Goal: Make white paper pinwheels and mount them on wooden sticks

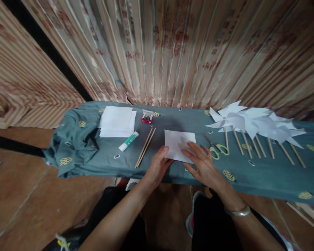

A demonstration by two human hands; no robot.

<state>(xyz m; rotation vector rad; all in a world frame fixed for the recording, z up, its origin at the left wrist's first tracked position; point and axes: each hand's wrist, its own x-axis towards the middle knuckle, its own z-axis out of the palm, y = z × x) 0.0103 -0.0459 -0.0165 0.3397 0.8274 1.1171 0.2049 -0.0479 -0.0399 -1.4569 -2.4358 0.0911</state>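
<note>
Sheet (178,142) on surface (170,120), ahead of both hands; looks roughly square, no clear long axis. Left hand (159,164) at sheet's near left corner, thumb on top, other fingers partly hidden; cannot tell whether pinching. Right hand (202,164) over sheet's near right part, fingers spread, not gripping. Both hands touch sheet, neither nearer. Scissors (215,145) just right of sheet; two sticks (146,147) left of it.

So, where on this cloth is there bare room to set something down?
Behind the square paper, between the red box and the paper pinwheels; in front of the glue stick, left of the loose wooden sticks. Crowded where pinwheels overlap.
</note>
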